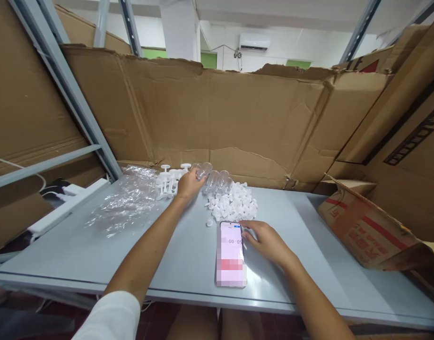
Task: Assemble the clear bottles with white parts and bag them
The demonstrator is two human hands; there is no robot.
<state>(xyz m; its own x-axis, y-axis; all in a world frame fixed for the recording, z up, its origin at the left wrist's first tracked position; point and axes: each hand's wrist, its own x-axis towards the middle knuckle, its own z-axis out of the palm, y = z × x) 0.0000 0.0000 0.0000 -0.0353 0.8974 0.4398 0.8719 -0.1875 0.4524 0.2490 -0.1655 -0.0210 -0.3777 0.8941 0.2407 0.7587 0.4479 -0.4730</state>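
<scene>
My left hand (189, 185) reaches to the back of the table, its fingers closed around a clear plastic tube (204, 170). Several more clear tubes (222, 179) lie just to its right. White plunger-like plastic parts (167, 180) are bunched to the left of that hand. A heap of small white caps (233, 202) spreads in front of the tubes, with one loose cap (209, 222) apart from it. My right hand (262, 237) is at the upper right edge of a phone (231, 255) that shows a running timer. Its fingers are bent and apart, with nothing visible between them.
Crumpled clear plastic film (128, 203) covers the table's left part, beside a white power strip (70, 208). A cardboard wall (220, 118) closes off the back. An open cardboard box (369, 226) stands at the right, and a metal shelf post (75, 94) rises at left.
</scene>
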